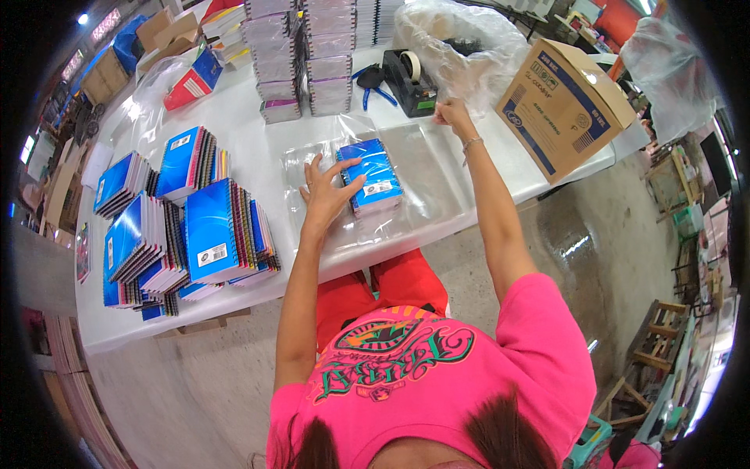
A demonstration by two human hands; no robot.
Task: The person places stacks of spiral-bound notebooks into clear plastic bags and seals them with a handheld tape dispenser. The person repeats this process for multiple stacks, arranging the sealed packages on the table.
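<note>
Resting on the near part of the counter [92, 316], the blue notebook stack [381, 166] is sitting in front of me, on a clear plastic film [430, 184] that is spreading out around it. My left hand [325, 187] is splaying its fingers wide, with the thumb and a forefinger touching the top cover from the left side. My right hand [451, 115] is curling its fingers in, just beside the cutting end of the black tape dispenser [400, 92]; whether it is pinching any tape, I cannot tell.

Judging by how things are lying, I am partway through this bundle: the stack is standing squared up on its film, but the film is not covering its top, and I am seeing no tape on it. On my left, the loose notebook piles [209, 223] are waiting without film, so plenty seems left over. Toward the back, tall stacks [328, 62] are standing in columns, apparently done.

The notebook stack is lying flat, cover up, its long axis running away from me, the far end leaning slightly left. Its white label [378, 187] is sitting at the end nearest me.
</note>
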